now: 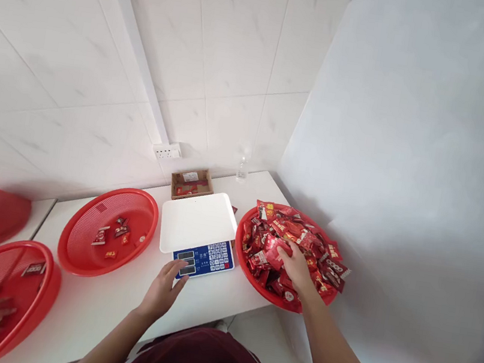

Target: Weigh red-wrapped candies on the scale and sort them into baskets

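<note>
the left hand (162, 292) is released, fingers loosely bent at the near edge of the blue scale (203, 259); contact cannot be confirmed. the right hand (296, 265) grasps a red packet (274, 253) in the heaped right basket (254, 285). farther back stands a cardboard box (203, 175).

A scale (198, 223) is flanked by a basket (259, 293) heaped with packets (310, 240), right, and another basket (86, 216), left; a box (203, 176) is placed behind.
</note>
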Motion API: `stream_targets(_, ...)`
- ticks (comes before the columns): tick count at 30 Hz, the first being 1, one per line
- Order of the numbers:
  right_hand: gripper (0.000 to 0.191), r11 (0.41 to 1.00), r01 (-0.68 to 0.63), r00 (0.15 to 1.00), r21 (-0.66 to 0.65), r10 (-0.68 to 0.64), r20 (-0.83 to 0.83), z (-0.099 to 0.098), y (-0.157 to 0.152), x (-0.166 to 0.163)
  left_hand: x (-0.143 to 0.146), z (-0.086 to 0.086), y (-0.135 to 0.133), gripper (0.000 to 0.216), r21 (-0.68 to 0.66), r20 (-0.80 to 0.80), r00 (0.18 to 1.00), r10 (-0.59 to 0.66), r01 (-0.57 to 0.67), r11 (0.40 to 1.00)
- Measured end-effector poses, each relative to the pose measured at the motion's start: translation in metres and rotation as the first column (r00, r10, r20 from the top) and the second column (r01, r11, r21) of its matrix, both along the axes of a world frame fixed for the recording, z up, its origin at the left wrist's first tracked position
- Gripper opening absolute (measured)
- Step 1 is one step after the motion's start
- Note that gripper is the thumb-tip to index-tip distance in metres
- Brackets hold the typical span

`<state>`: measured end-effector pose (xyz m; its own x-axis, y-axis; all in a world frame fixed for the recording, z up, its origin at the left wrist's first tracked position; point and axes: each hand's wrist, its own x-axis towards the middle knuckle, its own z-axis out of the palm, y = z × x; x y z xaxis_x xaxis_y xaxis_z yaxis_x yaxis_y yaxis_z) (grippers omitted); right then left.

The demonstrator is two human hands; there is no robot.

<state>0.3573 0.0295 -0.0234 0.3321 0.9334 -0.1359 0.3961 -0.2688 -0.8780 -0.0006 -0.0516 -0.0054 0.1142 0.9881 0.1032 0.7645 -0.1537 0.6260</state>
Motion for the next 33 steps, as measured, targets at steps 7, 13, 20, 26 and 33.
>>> stream_targets(7, 0.050, 0.995, -0.057, 0.888, -0.085, 0.012, -0.460, 0.017, -0.017, -0.013, 0.024, 0.013, -0.010, 0.030, -0.240, 0.210, 0.978, -0.014, 0.065, 0.969)
stream_targets(13, 0.042, 0.749, -0.661, 0.627, -0.036, 0.525, -0.576, 0.041, -0.044, -0.085, 0.053, 0.030, 0.002, 0.058, -0.547, 0.620, 0.770, 0.149, 0.289, 0.785)
stream_targets(20, 0.046, 0.765, -0.633, 0.633, -0.122, 0.419, -0.651, 0.025, -0.045, -0.149, 0.029, 0.028, 0.015, 0.041, -0.647, 0.628, 0.681, 0.377, 0.187, 0.739)
stream_targets(26, 0.033, 0.879, -0.450, 0.633, -0.158, 0.189, -0.751, 0.020, -0.012, -0.183, -0.018, 0.026, 0.038, 0.037, -0.603, 0.676, 0.569, 0.468, 0.063, 0.795)
stream_targets(33, 0.061, 0.963, -0.266, 0.748, -0.033, 0.185, -0.637, 0.033, 0.021, -0.199, -0.035, 0.040, 0.075, 0.057, -0.534, 0.652, 0.581, 0.487, -0.104, 0.839)
